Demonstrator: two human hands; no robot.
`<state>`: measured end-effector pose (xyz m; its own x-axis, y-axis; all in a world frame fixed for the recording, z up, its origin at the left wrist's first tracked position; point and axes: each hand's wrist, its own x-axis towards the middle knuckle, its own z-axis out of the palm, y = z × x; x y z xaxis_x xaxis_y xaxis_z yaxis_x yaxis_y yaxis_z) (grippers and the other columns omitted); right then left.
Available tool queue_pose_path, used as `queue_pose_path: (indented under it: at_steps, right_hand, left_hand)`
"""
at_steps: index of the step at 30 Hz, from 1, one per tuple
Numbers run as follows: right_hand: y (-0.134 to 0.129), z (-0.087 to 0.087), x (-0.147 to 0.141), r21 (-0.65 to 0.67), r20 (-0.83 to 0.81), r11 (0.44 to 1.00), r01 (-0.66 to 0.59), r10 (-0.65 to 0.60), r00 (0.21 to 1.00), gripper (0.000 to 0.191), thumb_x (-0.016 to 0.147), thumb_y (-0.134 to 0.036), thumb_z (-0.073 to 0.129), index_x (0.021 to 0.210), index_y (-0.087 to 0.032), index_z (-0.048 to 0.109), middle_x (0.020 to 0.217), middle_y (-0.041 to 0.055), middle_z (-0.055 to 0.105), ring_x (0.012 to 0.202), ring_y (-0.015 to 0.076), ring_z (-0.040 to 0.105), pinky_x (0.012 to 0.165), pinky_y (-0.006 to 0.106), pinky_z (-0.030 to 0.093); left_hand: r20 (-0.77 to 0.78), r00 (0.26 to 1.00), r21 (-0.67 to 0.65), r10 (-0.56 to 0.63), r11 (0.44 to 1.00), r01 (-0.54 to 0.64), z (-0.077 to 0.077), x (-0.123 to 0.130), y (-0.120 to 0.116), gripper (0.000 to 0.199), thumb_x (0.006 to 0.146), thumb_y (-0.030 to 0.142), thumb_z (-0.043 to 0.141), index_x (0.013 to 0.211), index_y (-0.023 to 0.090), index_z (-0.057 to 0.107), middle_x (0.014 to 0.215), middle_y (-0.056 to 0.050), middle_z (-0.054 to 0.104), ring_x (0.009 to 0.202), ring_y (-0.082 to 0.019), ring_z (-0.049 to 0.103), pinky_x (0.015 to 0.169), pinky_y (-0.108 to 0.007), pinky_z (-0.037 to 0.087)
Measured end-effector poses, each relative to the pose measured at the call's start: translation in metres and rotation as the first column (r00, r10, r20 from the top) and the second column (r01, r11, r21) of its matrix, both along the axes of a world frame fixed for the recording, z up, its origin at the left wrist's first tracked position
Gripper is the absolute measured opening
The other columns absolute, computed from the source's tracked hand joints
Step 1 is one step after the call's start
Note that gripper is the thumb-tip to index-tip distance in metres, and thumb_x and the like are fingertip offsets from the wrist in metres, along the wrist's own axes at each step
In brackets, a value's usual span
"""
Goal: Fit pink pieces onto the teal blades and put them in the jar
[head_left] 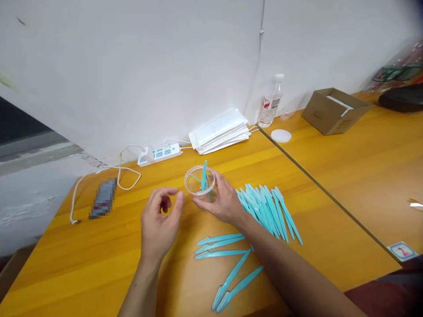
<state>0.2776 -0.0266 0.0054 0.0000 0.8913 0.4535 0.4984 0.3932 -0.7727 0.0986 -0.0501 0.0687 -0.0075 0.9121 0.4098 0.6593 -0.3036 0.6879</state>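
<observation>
A clear plastic cup (198,184) stands on the orange table (82,268) with a teal plastic stick (204,175) leaning inside it. My right hand (222,200) wraps around the cup's right side and holds it. My left hand (160,220) hovers just left of the cup, fingers curled and apart, holding nothing. A fan of several teal sticks (269,209) lies to the right of my right wrist. Several more teal sticks (228,259) lie loose in front, between my forearms.
Along the wall sit a white power strip (159,154) with cable, a stack of white packets (220,131), a water bottle (271,102) and a white lid (281,135). A cardboard box (333,111) stands on the adjoining table at right. A blurred dark object (103,198) lies left.
</observation>
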Motion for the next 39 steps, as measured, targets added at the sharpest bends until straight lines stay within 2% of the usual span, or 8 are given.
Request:
queue_pose_path:
  at_steps: [6, 14, 17, 21, 25, 29, 33, 39]
  right_hand:
    - [-0.001, 0.000, -0.001, 0.006, 0.020, 1.000, 0.024, -0.024, 1.000, 0.084, 0.077, -0.049, 0.078, 0.144, -0.019, 0.038, 0.136, 0.0145, 0.057, 0.126, 0.0296, 0.055, 0.108, 0.045, 0.046]
    - [0.000, 0.001, 0.000, 0.005, 0.022, 1.000, 0.015, -0.015, 1.000, 0.085, 0.077, -0.050, 0.077, 0.145, -0.020, 0.036, 0.136, 0.0138, 0.057, 0.126, 0.0297, 0.055, 0.108, 0.046, 0.046]
    - [0.000, 0.001, 0.001, 0.001, 0.022, 1.000, 0.011, -0.011, 1.000, 0.085, 0.076, -0.050, 0.078, 0.145, -0.021, 0.037, 0.134, 0.0136, 0.058, 0.125, 0.0298, 0.056, 0.107, 0.046, 0.047]
    - [0.000, 0.000, 0.001, -0.007, 0.013, 1.000, 0.010, -0.010, 1.000, 0.085, 0.076, -0.050, 0.078, 0.144, -0.022, 0.037, 0.134, 0.0131, 0.059, 0.125, 0.0296, 0.056, 0.107, 0.046, 0.047]
    - [0.000, 0.000, 0.000, -0.008, -0.002, 1.000, 0.009, -0.009, 1.000, 0.085, 0.076, -0.049, 0.078, 0.145, -0.022, 0.036, 0.135, 0.0137, 0.058, 0.126, 0.0296, 0.056, 0.107, 0.046, 0.046]
    - [0.001, 0.000, 0.000, -0.006, -0.011, 1.000, -0.014, 0.014, 1.000, 0.083, 0.076, -0.048, 0.078, 0.144, -0.022, 0.037, 0.135, 0.0133, 0.058, 0.126, 0.0289, 0.056, 0.106, 0.045, 0.047]
    - [0.001, 0.000, 0.001, -0.004, 0.001, 1.000, 0.001, -0.001, 1.000, 0.086, 0.076, -0.050, 0.078, 0.145, -0.021, 0.036, 0.135, 0.0141, 0.058, 0.126, 0.0292, 0.055, 0.107, 0.046, 0.046]
    - [-0.001, 0.000, 0.001, -0.013, 0.011, 1.000, 0.010, -0.010, 1.000, 0.085, 0.077, -0.050, 0.077, 0.145, -0.020, 0.036, 0.135, 0.0145, 0.058, 0.126, 0.0303, 0.055, 0.107, 0.047, 0.046]
  left_hand:
    - [-0.272, 0.804, -0.359, -0.529, 0.831, 0.425, -0.035, 0.016, -0.044, 0.016, 0.090, 0.025, 0.062, 0.099, 0.030, 0.075, 0.096, -0.002, 0.070, 0.088, -0.021, 0.068, 0.077, -0.033, 0.055]
    - [-0.269, 0.772, -0.374, -0.576, 0.801, 0.467, -0.030, 0.007, -0.047, 0.016, 0.094, 0.016, 0.054, 0.091, 0.024, 0.068, 0.093, -0.004, 0.068, 0.089, -0.021, 0.066, 0.081, -0.034, 0.055]
    - [-0.069, 0.891, -0.261, -0.449, 0.870, 0.418, -0.002, -0.023, -0.047, 0.014, 0.094, 0.020, 0.058, 0.105, 0.026, 0.064, 0.092, -0.002, 0.068, 0.082, -0.016, 0.067, 0.074, -0.028, 0.056]
    - [0.285, 0.957, 0.035, -0.062, 0.998, 0.054, 0.033, -0.024, -0.025, 0.034, 0.091, 0.024, 0.065, 0.124, 0.025, 0.058, 0.090, 0.000, 0.067, 0.074, -0.014, 0.067, 0.071, -0.028, 0.057]
    - [0.205, 0.977, 0.176, -0.056, 0.984, 0.019, 0.040, 0.009, 0.018, 0.016, 0.090, 0.030, 0.066, 0.103, 0.020, 0.067, 0.082, 0.000, 0.063, 0.071, -0.012, 0.059, 0.067, -0.026, 0.050]
    - [-0.046, 0.993, 0.095, -0.106, 0.989, 0.110, 0.024, 0.018, 0.034, 0.015, 0.091, 0.031, 0.063, 0.100, 0.021, 0.069, 0.083, 0.000, 0.060, 0.073, -0.012, 0.053, 0.068, -0.026, 0.044]
    - [0.048, 0.999, 0.036, -0.002, 0.999, 0.000, -0.004, 0.005, 0.004, 0.013, 0.093, 0.032, 0.061, 0.095, 0.020, 0.065, 0.080, 0.001, 0.058, 0.067, -0.012, 0.050, 0.063, -0.025, 0.042]
    - [-0.235, 0.811, -0.293, -0.536, 0.835, 0.467, -0.048, 0.016, -0.049, 0.016, 0.089, 0.027, 0.065, 0.103, 0.026, 0.074, 0.096, -0.004, 0.068, 0.087, -0.018, 0.063, 0.077, -0.030, 0.050]
